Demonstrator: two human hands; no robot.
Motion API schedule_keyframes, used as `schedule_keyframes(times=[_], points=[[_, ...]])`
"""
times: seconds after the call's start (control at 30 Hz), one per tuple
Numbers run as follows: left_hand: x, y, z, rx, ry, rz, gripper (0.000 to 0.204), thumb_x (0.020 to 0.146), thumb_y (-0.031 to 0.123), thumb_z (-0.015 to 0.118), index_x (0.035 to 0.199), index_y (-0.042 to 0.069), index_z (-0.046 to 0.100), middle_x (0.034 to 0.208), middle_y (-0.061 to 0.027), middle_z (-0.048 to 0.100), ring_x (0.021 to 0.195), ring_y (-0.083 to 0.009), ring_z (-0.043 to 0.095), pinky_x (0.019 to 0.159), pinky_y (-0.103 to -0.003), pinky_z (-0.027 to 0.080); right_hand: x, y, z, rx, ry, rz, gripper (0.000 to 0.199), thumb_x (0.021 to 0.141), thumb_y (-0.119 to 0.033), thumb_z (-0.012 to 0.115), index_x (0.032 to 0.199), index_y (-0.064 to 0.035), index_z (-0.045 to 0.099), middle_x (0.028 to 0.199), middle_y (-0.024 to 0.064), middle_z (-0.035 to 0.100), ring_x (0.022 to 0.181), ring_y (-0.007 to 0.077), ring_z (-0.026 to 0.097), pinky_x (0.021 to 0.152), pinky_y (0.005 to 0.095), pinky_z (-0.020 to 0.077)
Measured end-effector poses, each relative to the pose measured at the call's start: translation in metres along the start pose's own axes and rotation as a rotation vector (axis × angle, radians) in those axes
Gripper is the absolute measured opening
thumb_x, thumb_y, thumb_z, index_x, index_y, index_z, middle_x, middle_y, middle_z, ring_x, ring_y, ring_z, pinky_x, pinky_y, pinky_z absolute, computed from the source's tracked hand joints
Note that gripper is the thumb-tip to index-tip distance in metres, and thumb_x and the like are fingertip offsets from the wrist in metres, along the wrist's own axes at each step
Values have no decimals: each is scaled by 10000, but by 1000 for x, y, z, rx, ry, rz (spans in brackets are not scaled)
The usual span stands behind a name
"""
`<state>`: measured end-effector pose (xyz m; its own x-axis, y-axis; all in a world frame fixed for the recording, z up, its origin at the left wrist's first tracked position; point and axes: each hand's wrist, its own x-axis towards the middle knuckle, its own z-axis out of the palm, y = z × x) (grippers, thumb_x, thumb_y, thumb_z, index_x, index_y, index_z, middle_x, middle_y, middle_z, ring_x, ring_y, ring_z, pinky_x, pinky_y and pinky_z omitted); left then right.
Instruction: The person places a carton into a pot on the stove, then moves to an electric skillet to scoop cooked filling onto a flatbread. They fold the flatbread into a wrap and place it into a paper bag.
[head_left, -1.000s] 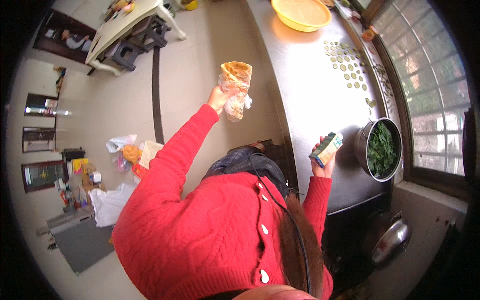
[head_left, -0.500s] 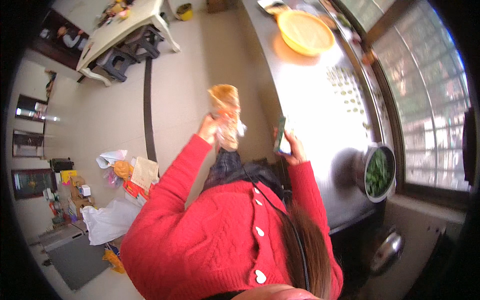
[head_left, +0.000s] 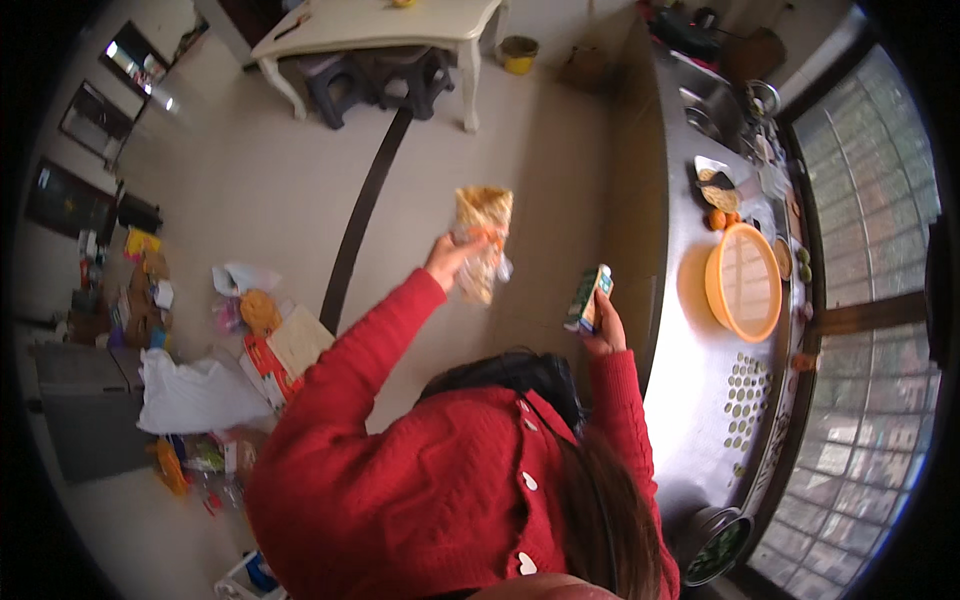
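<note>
My left hand (head_left: 448, 260) is closed around a clear plastic bag (head_left: 484, 207) of yellowish-brown food, gathered at its middle and held up over the floor. What the food is, I cannot make out. A small green and white carton (head_left: 588, 297) stands tilted in the grip of my right hand (head_left: 606, 328), a little left of the counter edge. The two hands are apart, both in front of my body.
Along the right runs a metal counter (head_left: 690, 345) bearing an orange basin (head_left: 742, 318), round green pieces (head_left: 745, 400) in rows and a pot of greens (head_left: 718, 548). Ahead are a white table (head_left: 370, 28), dark stools (head_left: 340, 85) and a yellow bin (head_left: 518, 62). Bags (head_left: 195, 395) lie at left.
My view has swung toward the right, bringing the sink end of the counter into sight. Both hands keep hold of the bag and the carton; the carton now hangs over the floor.
</note>
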<state>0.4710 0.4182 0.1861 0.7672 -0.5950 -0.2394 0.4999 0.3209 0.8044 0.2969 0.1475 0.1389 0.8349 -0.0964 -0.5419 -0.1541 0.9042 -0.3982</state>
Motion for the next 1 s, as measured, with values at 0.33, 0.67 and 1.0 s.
schedule_keyframes(times=[0.33, 0.67, 1.0], points=[[130, 63, -146, -52, 356, 172, 380, 845, 156, 684, 1172, 26, 541, 1014, -63, 638, 834, -178, 646, 739, -341, 541, 219, -43, 71, -261, -77, 244, 306, 913, -277, 560, 1146, -78, 562, 1037, 67, 645, 950, 244, 619, 859, 421, 493], [259, 164, -205, -6, 591, 208, 312, 876, 194, 650, 1123, 25, 562, 984, -62, 638, 848, -177, 643, 735, -343, 539, 480, -90, 227, -413, -161, 323, 274, 921, -261, 577, 1105, -58, 585, 985, 56, 640, 891, 196, 623, 814, 357, 510], [417, 271, -340, -6, 532, 156, 330, 846, 180, 688, 1103, 11, 567, 943, -87, 652, 809, -199, 655, 720, -354, 545, 678, -64, 380, -926, -129, 264, 413, 852, -316, 668, 1135, -27, 588, 987, 56, 641, 866, 153, 623, 780, 304, 492]])
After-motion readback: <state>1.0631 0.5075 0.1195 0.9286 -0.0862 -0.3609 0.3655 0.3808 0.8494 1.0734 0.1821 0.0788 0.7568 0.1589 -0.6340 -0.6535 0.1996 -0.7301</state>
